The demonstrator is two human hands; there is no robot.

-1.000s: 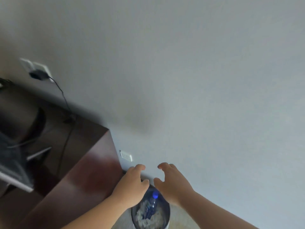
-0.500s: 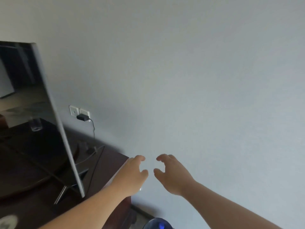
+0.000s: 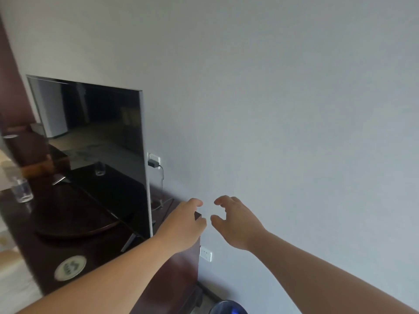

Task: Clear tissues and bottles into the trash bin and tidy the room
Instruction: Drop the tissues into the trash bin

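Both my hands are raised in front of the grey wall, over the right end of a dark wooden cabinet [image 3: 95,245]. My left hand [image 3: 183,225] and my right hand [image 3: 235,220] hold nothing, their fingers loosely curled and a small gap between them. Only the rim of the trash bin [image 3: 226,308] shows at the bottom edge, with a blue bottle cap [image 3: 237,312] just inside it. A clear plastic bottle [image 3: 19,182] stands at the cabinet's left end.
A flat television [image 3: 95,141] stands on the cabinet beside the wall. A round dark tray [image 3: 74,223] and a round coaster [image 3: 70,267] lie in front of it. Wall sockets [image 3: 155,160] with a plugged charger sit behind the screen, another socket [image 3: 205,253] lower down.
My view has swung up and left, away from the bin. The bin with the bottle has slid out at the bottom; the television and cabinet top have come into view. Both hands stay empty.
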